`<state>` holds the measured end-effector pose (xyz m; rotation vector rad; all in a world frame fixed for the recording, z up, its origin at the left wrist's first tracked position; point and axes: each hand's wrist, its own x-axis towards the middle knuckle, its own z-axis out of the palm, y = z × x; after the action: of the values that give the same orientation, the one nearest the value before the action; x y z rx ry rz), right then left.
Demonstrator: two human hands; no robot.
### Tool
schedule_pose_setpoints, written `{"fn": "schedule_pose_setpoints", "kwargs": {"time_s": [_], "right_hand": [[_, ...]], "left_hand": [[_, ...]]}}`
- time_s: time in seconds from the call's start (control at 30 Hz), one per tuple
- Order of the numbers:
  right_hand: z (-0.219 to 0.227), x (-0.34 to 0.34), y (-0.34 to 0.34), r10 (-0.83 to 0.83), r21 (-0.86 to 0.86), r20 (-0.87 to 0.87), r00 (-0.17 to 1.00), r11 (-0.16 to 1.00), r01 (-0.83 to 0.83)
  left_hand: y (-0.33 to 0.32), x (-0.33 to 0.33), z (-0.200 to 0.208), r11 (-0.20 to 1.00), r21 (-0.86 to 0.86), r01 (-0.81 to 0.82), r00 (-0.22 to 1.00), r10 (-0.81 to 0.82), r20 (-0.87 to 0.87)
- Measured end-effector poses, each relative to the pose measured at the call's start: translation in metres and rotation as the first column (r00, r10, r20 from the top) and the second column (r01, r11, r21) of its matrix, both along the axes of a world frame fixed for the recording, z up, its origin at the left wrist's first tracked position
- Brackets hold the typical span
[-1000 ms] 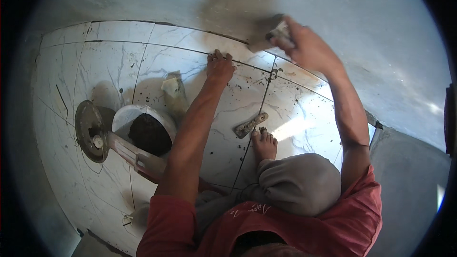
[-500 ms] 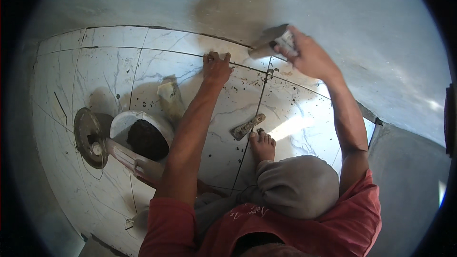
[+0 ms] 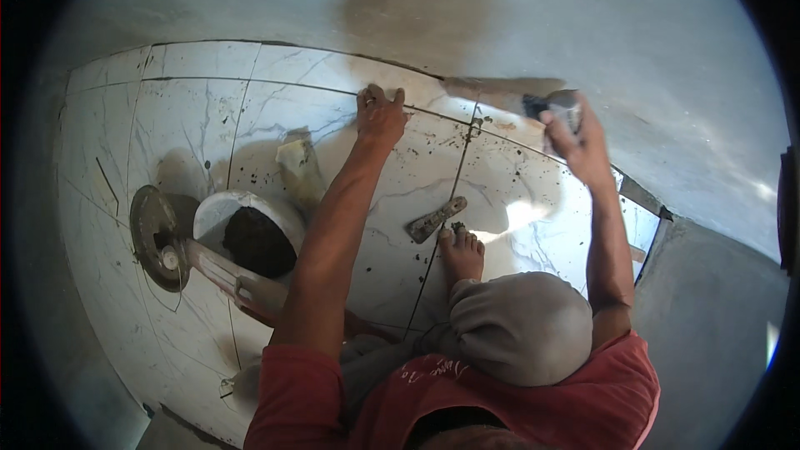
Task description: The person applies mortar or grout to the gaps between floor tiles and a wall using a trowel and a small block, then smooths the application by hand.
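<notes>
My left hand (image 3: 382, 119) presses its spread fingertips on the narrow strip of pale marbled tile (image 3: 308, 67) along the wall's foot, beside the dark joint. My right hand (image 3: 583, 137) is closed round a grey, dark-ended hand tool (image 3: 564, 102), blurred by motion, so its exact kind is unclear. It is close to the strip's right part and the wall. On the floor by my bare foot (image 3: 461, 252) lies a dirty scraper (image 3: 436, 220). Left of my left forearm stands a white bucket (image 3: 208, 215) holding dark, mortar-like paste (image 3: 257, 242).
A yellowish packet (image 3: 298, 168) lies behind the bucket. At its left are a round brown disc (image 3: 152, 237) and a long pale bar (image 3: 221, 271). Dark crumbs dot the tiled floor (image 3: 400, 175). A grey wall (image 3: 600, 25) rises beyond the strip.
My right hand with the tool has swung right and downward along the strip. My left hand stays in nearly the same place.
</notes>
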<state>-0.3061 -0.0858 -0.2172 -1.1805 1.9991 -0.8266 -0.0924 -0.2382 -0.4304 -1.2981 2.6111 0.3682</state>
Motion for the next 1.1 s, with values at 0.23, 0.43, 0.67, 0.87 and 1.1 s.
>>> {"fn": "schedule_pose_setpoints", "kwargs": {"time_s": [0.23,0.43,0.67,0.87,1.1], "right_hand": [[-0.011,0.000,0.013,-0.001,-0.143,0.004,1.000,0.990,0.002],[-0.020,0.009,0.009,0.109,-0.035,-0.108,0.988,0.993,-0.114],[-0.019,0.012,0.000,0.157,-0.016,-0.176,0.972,0.987,-0.162],[-0.025,0.009,-0.004,0.122,-0.029,-0.083,0.989,0.992,-0.124],[-0.025,0.021,-0.008,0.159,-0.027,-0.065,0.985,0.987,-0.161]], "left_hand": [[-0.006,0.005,-0.010,0.999,0.035,0.003,1.000,-0.003,0.016],[-0.001,0.002,-0.009,0.996,0.071,-0.050,0.997,0.046,0.058],[0.005,-0.005,0.001,0.987,0.148,-0.067,0.997,0.061,0.046],[0.000,-0.008,0.004,0.986,0.138,-0.092,0.996,0.091,0.007],[-0.008,0.018,0.016,0.973,0.217,-0.072,0.997,0.075,-0.007]]}}
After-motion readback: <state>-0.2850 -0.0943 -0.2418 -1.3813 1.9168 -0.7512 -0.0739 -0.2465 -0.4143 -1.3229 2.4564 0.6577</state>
